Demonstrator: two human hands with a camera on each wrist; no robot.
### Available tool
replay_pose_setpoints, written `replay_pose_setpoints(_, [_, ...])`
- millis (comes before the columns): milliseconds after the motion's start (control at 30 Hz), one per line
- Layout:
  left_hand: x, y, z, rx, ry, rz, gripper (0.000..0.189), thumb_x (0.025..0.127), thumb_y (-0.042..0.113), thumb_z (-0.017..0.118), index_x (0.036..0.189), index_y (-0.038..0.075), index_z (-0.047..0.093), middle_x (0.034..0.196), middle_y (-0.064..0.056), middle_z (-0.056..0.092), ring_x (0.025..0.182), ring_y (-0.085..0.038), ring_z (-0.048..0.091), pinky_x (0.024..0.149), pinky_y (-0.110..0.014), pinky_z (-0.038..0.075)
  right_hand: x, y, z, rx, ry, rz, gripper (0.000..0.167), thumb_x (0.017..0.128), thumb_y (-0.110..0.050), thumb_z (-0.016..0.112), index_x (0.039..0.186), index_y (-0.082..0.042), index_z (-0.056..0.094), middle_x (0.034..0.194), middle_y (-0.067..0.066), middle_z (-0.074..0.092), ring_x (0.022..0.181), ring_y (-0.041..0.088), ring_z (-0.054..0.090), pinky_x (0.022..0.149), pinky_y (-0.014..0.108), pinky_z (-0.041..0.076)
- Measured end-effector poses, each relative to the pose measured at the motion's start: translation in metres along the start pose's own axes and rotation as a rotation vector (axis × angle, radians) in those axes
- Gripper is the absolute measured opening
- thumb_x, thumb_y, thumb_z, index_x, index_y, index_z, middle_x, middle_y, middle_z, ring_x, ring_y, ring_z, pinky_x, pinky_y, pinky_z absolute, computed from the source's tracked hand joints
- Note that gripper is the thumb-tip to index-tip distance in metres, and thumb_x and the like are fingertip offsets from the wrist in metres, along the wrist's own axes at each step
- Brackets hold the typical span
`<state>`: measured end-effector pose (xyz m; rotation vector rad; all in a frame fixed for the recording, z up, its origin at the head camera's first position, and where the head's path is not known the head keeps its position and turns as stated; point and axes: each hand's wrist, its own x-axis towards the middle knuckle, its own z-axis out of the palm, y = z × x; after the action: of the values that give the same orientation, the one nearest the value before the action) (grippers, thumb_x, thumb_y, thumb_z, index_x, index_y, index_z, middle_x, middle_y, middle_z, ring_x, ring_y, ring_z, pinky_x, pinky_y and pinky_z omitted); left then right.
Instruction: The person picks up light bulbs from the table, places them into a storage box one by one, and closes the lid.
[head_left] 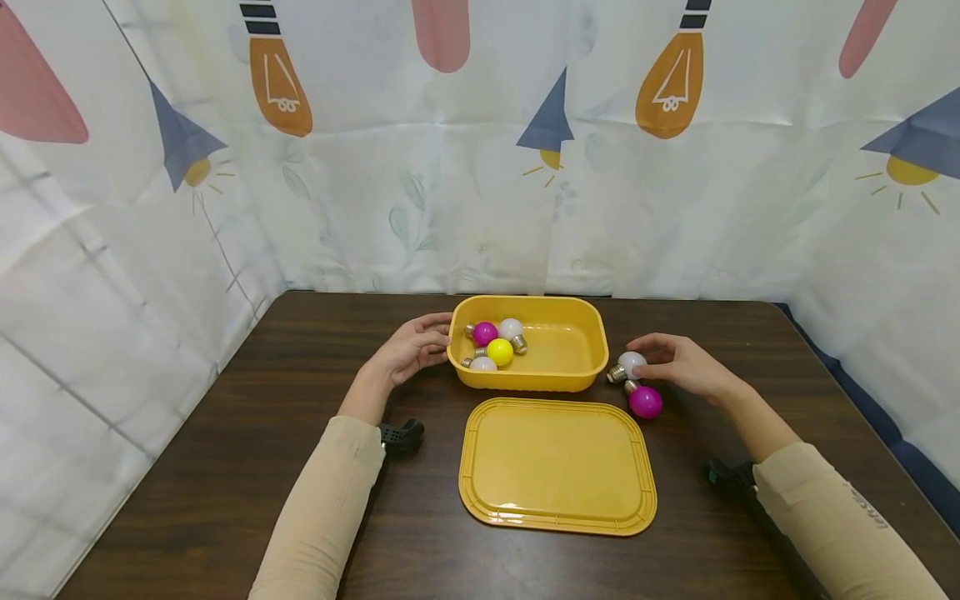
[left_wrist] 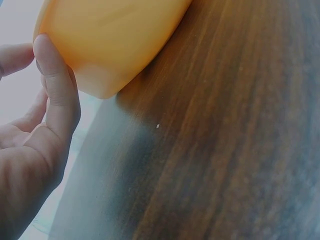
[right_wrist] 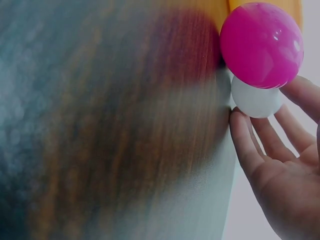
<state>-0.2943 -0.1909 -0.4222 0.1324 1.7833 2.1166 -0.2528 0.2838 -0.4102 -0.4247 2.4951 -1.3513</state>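
Against the left end of a yellow plastic box [head_left: 555, 381], my left hand [head_left: 417, 346] rests its fingertips near the rim. The left wrist view has the same hand [left_wrist: 50, 115] with a fingertip on the box's outer wall [left_wrist: 115, 35]. My right hand [head_left: 686, 364] pinches a white light bulb [head_left: 632, 363] by its round globe, its metal screw base pointing toward the box. Just in front lies a magenta bulb [head_left: 646, 402], which partly covers the white bulb [right_wrist: 257, 100] in the right wrist view. Inside the box, bulbs in magenta [head_left: 485, 334], yellow [head_left: 500, 352] and white [head_left: 511, 329] lie at its left side.
A flat yellow lid [head_left: 557, 467] lies on the dark wooden table [head_left: 225, 500] in front of the box. A patterned curtain [head_left: 480, 208] hangs behind the table's far edge. Dark straps with devices sit at the left wrist [head_left: 402, 437] and right wrist [head_left: 729, 475].
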Motion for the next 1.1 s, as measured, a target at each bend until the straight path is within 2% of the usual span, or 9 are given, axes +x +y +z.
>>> replay_pose_setpoints(133, [-0.0008, 0.0010, 0.0003, -0.003, 0.002, 0.000, 0.058, 0.100, -0.006, 0.056, 0.155, 0.001, 0.038, 0.143, -0.027, 0.049, 0.093, -0.020, 0.069, 0.079, -0.029, 0.060, -0.0003, -0.0009, 0.0003, -0.007, 0.000, 0.002, 0.054, 0.096, -0.027, 0.075, 0.139, 0.000, 0.058, 0.135, 0.021, 0.061, 0.118, 0.035, 0.061, 0.095, 0.043, 0.055])
replay_pose_setpoints(333, [-0.0002, 0.0007, 0.0005, -0.002, -0.002, 0.001, 0.058, 0.099, -0.005, 0.057, 0.154, 0.002, 0.039, 0.141, -0.027, 0.051, 0.091, -0.019, 0.069, 0.080, -0.029, 0.060, -0.0009, -0.0025, -0.0004, -0.011, 0.008, 0.016, 0.053, 0.095, -0.027, 0.076, 0.139, -0.001, 0.060, 0.136, 0.022, 0.060, 0.118, 0.036, 0.061, 0.095, 0.043, 0.055])
replay_pose_setpoints(633, [-0.0009, 0.0014, 0.0004, -0.009, -0.007, 0.001, 0.058, 0.100, -0.006, 0.056, 0.154, 0.001, 0.039, 0.141, -0.027, 0.051, 0.093, -0.020, 0.070, 0.080, -0.030, 0.060, -0.0003, -0.0033, -0.0011, -0.023, 0.028, 0.022, 0.053, 0.095, -0.028, 0.076, 0.138, -0.001, 0.060, 0.135, 0.022, 0.060, 0.118, 0.037, 0.061, 0.097, 0.050, 0.054])
replay_pose_setpoints(933, [0.0000, 0.0001, -0.0001, -0.006, -0.009, 0.004, 0.059, 0.099, -0.006, 0.057, 0.155, 0.001, 0.038, 0.140, -0.026, 0.052, 0.091, -0.019, 0.069, 0.080, -0.029, 0.060, -0.0006, -0.0050, -0.0037, -0.001, 0.050, 0.016, 0.051, 0.096, -0.027, 0.075, 0.137, -0.001, 0.059, 0.127, 0.019, 0.063, 0.111, 0.033, 0.062, 0.091, 0.039, 0.057])
replay_pose_setpoints(1100, [0.0000, 0.0002, 0.0000, -0.011, -0.009, 0.004, 0.059, 0.099, -0.006, 0.057, 0.154, 0.000, 0.039, 0.139, -0.026, 0.052, 0.090, -0.019, 0.069, 0.080, -0.029, 0.060, -0.0013, -0.0055, -0.0043, 0.010, 0.062, 0.023, 0.052, 0.097, -0.029, 0.074, 0.138, 0.000, 0.058, 0.128, 0.019, 0.062, 0.114, 0.034, 0.060, 0.092, 0.038, 0.056])
